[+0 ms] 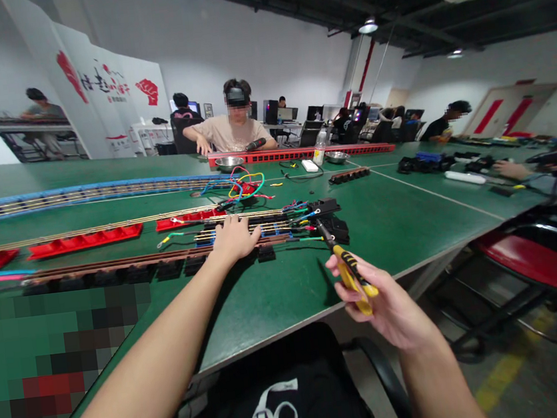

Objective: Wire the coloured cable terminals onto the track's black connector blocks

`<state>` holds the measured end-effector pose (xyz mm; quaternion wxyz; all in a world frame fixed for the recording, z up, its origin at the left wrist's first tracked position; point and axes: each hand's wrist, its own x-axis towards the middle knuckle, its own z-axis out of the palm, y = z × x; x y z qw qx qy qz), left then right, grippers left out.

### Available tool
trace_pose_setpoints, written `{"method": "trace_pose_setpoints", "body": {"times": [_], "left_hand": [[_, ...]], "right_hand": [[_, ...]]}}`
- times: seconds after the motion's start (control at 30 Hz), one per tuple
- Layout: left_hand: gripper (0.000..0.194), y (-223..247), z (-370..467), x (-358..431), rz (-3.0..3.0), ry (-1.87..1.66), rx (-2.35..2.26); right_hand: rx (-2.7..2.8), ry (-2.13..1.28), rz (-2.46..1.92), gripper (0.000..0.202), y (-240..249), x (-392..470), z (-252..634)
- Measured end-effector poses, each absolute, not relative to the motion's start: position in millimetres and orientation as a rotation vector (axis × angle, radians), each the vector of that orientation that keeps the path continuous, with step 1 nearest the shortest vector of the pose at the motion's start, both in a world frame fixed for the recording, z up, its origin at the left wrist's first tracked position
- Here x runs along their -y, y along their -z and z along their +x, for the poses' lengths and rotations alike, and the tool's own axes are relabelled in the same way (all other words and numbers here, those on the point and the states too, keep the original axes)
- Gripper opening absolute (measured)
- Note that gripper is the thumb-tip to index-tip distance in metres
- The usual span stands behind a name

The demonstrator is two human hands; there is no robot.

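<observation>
My left hand [236,239] lies palm down on a row of long parallel metal bars [163,257], with its fingers spread over them. Black blocks and blue pieces sit along these bars. My right hand [371,292] is closed around yellow-and-black handled pliers [351,271]. Their dark jaws point up and away, near the black end block [337,228] of the bars. Short coloured wires with ring terminals [315,213] come out at that end. Whether the jaws touch anything, I cannot tell.
Red trays [86,241] and a blue track-like strip [80,194] run to the left. Across the green table [410,214] sits a person [238,123] behind a long red strip [302,154]. A bottle [320,147] and metal bowls [230,163] stand there. A red-seated stool [538,260] is at right.
</observation>
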<state>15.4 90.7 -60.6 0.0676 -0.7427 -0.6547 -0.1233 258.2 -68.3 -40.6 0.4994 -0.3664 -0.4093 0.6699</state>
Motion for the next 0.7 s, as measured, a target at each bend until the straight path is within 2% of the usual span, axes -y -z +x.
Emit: {"method": "trace_pose_setpoints", "body": {"times": [0.17,0.47,0.7], "left_hand": [[0.059,60.9,15.5,-91.3,-2.235,0.366,1.974],[0.060,62.8,13.9,-93.2,-2.224,0.361,1.968],[0.060,63.4,14.9,-93.4,-2.234,0.383,1.959]], "right_hand": [[1.043,-1.460,-0.817,0.042,41.0,61.9,266.1],[0.663,-1.835,-0.596,0.036,78.4,-4.5,257.8],[0.627,-1.810,-0.614,0.034,82.6,-11.1,257.6]]}}
